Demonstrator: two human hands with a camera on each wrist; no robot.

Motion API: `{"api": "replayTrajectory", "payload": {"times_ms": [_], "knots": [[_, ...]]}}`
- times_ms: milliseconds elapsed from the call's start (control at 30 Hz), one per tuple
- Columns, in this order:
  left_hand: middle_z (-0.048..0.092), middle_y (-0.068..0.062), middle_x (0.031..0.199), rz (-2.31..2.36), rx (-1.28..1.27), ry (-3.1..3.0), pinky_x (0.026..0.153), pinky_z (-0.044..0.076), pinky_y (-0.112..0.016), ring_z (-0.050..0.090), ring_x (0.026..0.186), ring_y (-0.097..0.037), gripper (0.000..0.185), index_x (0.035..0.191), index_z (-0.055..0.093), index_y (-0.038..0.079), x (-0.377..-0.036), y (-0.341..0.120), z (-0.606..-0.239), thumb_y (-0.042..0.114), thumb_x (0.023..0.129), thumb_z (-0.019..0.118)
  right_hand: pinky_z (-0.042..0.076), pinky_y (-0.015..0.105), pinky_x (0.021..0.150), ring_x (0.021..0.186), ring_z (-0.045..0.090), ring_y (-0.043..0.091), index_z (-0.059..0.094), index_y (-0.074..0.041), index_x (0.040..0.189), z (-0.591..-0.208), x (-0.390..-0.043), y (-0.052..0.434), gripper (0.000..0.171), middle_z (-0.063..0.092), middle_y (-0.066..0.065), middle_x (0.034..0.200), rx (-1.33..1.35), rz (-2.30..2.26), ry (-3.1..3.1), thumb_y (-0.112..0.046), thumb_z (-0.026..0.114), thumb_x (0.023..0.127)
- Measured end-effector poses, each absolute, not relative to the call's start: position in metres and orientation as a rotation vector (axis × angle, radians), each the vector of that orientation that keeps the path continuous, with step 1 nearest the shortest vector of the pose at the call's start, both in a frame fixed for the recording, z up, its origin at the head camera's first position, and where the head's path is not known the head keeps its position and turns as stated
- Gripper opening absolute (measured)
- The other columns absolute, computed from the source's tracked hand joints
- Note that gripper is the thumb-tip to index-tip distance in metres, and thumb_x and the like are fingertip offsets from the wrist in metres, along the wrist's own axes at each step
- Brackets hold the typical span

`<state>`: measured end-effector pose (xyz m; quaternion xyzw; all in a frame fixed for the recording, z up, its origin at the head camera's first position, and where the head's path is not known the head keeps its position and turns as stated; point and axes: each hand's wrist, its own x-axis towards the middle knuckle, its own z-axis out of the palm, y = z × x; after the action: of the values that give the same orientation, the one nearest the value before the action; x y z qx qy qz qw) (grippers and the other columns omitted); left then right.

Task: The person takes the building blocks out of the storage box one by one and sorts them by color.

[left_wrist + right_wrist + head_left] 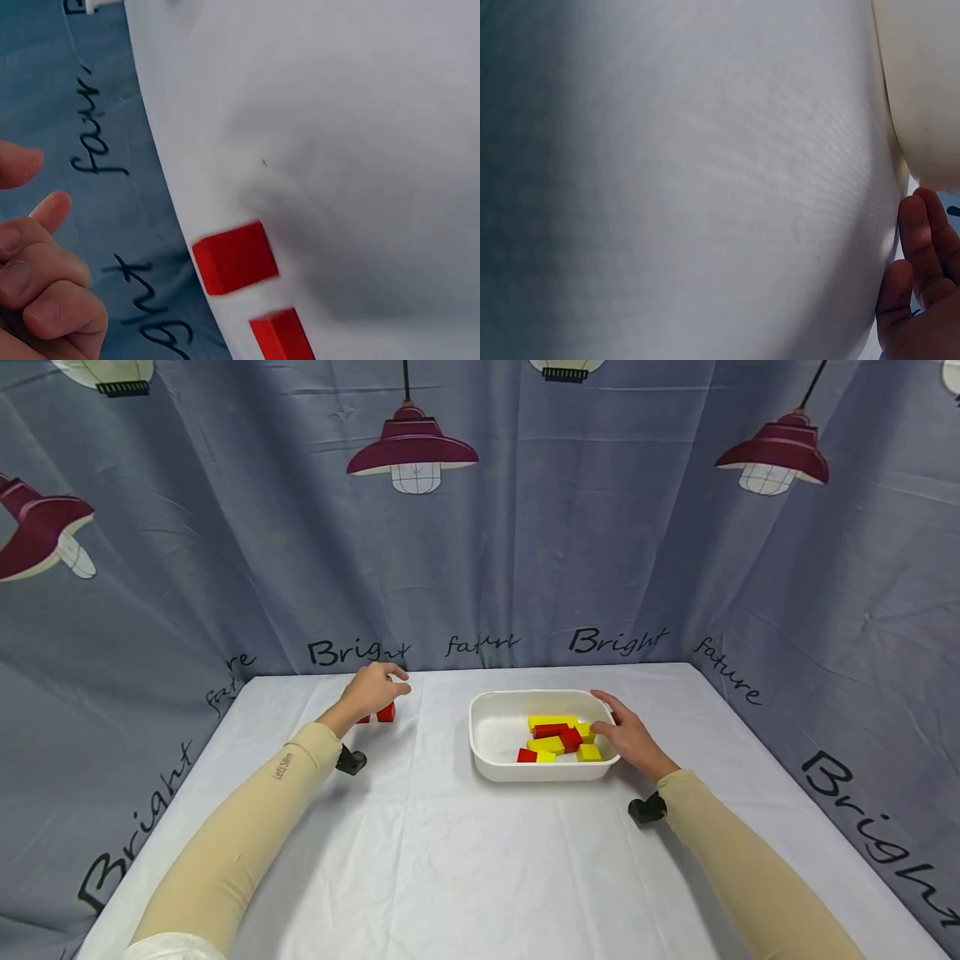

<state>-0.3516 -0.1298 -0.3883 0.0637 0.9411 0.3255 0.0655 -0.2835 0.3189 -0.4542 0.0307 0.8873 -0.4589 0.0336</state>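
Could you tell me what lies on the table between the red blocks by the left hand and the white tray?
Nothing: in the head view only bare white tablecloth separates the red blocks from the white tray.

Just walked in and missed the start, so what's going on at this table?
A person sits at a white table. Their left hand hovers with curled fingers over two red blocks near the far left corner, holding nothing. Their right hand rests on the rim of a white tray holding red and yellow blocks.

tray [486,752]: white glossy plastic | blocks [557,737]: matt, painted | tablecloth [465,860]: wrinkled cloth
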Motion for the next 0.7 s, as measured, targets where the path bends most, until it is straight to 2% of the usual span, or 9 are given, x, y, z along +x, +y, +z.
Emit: {"api": "replayTrajectory", "payload": {"times_ms": [167,400,467,567,700], "knots": [[0.063,-0.01,0.115,1.059,0.258,2.82,0.086,0.05,-0.043,0.059,0.099,-0.028,0.034,0.124,0.066,0.015,-0.345,-0.107,-0.378,0.033,0.095,0.063,0.035,0.06,0.112,0.144,0.03,0.047,0.02,-0.026,0.162,-0.453,-0.284,0.32,0.072,0.023,0.02,0.164,0.096,-1.415,2.723,-0.021,0.053,0.098],[0.054,-0.006,0.079,1.099,0.409,2.795,0.061,0.039,-0.033,0.048,0.067,-0.021,0.029,0.118,0.068,0.016,-0.335,-0.08,-0.369,0.031,0.094,0.065,0.035,0.06,0.112,0.145,0.03,0.046,0.021,-0.026,0.161,-0.452,-0.284,0.32,0.071,0.022,0.019,0.165,0.095,-1.425,2.723,-0.021,0.054,0.098],[0.051,-0.003,0.074,1.072,0.456,2.792,0.058,0.037,-0.031,0.046,0.063,-0.018,0.029,0.118,0.069,0.016,-0.334,-0.073,-0.368,0.032,0.094,0.065,0.034,0.06,0.112,0.145,0.029,0.047,0.021,-0.026,0.161,-0.453,-0.284,0.32,0.071,0.021,0.019,0.165,0.091,-1.423,2.721,-0.022,0.054,0.098],[0.053,-0.003,0.076,1.019,0.506,2.782,0.059,0.038,-0.031,0.048,0.065,-0.018,0.029,0.117,0.07,0.016,-0.331,-0.063,-0.368,0.032,0.093,0.066,0.033,0.06,0.113,0.146,0.028,0.047,0.021,-0.026,0.161,-0.454,-0.284,0.32,0.071,0.021,0.019,0.165,0.095,-1.427,2.714,-0.022,0.054,0.098],[0.063,-0.004,0.094,0.89,0.555,2.799,0.068,0.045,-0.033,0.057,0.081,-0.02,0.03,0.118,0.071,0.016,-0.33,-0.05,-0.367,0.033,0.093,0.066,0.033,0.059,0.113,0.145,0.03,0.046,0.02,-0.026,0.161,-0.454,-0.283,0.321,0.072,0.023,0.019,0.165,0.09,-1.439,2.708,-0.02,0.054,0.098]]}}
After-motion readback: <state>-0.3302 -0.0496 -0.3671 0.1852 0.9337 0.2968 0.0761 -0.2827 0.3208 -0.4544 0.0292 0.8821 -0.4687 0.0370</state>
